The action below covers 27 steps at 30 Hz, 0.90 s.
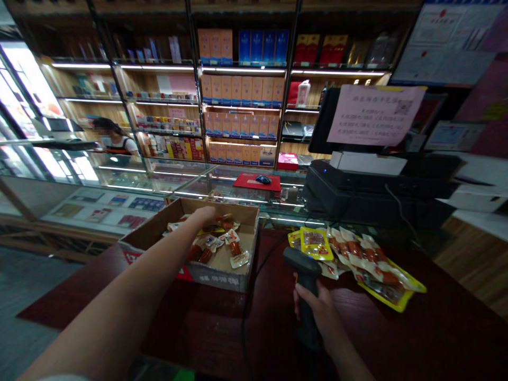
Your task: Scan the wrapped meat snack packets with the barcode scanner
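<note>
My right hand is wrapped round the handle of a black barcode scanner, held above the dark red counter. With the arm stretched forward, my left hand reaches into an open cardboard box; its fingers are turned away and hidden, so whether they grip anything does not show. Inside the box lie several vacuum-packed sausages. To the right of the scanner is a pile of more packed sausages, with yellow-edged snack packets at its left and a larger yellow packet under its right end.
A black cable runs over the counter beside the box. Behind the pile stands a dark monitor with a pink paper sign. A computer mouse rests on a red mat on the glass case. Another person is at the far left.
</note>
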{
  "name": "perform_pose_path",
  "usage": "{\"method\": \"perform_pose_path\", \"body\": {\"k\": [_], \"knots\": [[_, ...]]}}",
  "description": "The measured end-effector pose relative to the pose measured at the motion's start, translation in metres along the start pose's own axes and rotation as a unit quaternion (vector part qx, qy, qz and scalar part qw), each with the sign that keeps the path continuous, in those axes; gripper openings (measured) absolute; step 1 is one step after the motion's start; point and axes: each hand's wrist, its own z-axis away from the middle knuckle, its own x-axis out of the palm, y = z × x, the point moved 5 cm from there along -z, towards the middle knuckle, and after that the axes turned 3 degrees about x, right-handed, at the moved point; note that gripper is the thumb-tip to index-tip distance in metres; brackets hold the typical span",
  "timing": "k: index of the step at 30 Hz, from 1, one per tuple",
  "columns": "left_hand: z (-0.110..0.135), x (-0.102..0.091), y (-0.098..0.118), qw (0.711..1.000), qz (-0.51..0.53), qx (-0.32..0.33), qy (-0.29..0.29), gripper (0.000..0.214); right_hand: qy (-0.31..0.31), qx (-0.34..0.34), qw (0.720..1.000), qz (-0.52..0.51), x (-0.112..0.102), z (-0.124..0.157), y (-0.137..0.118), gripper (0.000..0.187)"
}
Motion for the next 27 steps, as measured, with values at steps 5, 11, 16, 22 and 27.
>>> {"method": "perform_pose_path", "body": {"k": [5, 11, 16, 22, 27], "knots": [[0.026, -0.014, 0.017, 0.996, 0.038, -0.014, -0.086, 0.012, -0.003, 0.002, 1.0, -0.007, 0.003, 0.002, 0.0, 0.04], [0.094, -0.019, 0.078, 0.839, 0.529, 0.016, -0.129, 0.018, -0.012, -0.001, 1.0, -0.016, 0.008, 0.003, 0.001, 0.04], [0.149, 0.023, 0.135, 0.696, 0.704, 0.01, -0.137, 0.018, -0.012, -0.014, 0.999, -0.029, 0.0, 0.004, 0.001, 0.041], [0.184, 0.09, 0.177, 0.615, 0.768, -0.028, -0.178, 0.028, 0.043, -0.012, 0.998, -0.033, -0.025, 0.007, -0.004, 0.042], [0.183, 0.133, 0.19, 0.54, 0.814, -0.089, -0.195, 0.018, 0.05, -0.02, 0.998, -0.037, -0.039, 0.01, -0.006, 0.046]]}}
